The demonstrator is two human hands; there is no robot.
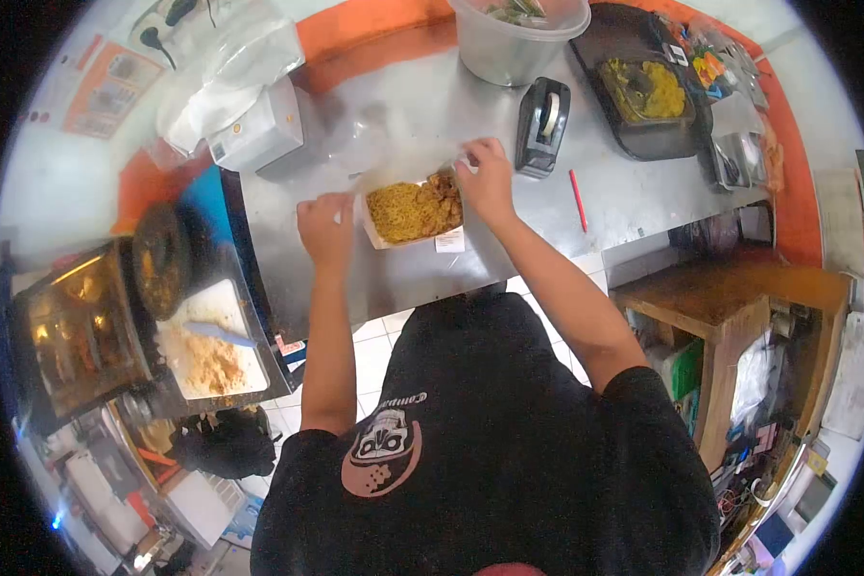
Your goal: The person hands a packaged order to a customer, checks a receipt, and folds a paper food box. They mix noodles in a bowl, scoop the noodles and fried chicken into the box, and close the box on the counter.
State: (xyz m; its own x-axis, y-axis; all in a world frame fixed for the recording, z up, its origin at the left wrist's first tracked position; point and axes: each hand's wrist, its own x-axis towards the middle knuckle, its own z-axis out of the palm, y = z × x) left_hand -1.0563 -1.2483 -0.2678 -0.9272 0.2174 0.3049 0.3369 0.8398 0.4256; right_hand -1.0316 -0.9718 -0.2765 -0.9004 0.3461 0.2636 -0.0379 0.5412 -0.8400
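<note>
A white paper food box (378, 236) with yellow noodles (403, 212) and browned pieces of meat (444, 199) sits on the steel counter in front of me. Thin clear plastic (355, 144) spreads behind and around the box, its edges hard to make out. At the box's left side, my left hand (326, 228) is closed in a pinch on the plastic. My right hand (487, 180) pinches the plastic by the box's back right corner. A small white paper slip (448, 240) lies against the front of the box.
Right of my hands are a black tape dispenser (544, 130), a red pen (578, 201) and a black tray (634, 142) with a container of yellow food (648, 91). A plastic tub (518, 48) stands behind. At left are a white box (264, 125) and a cutting board (250, 370) with a knife (219, 333).
</note>
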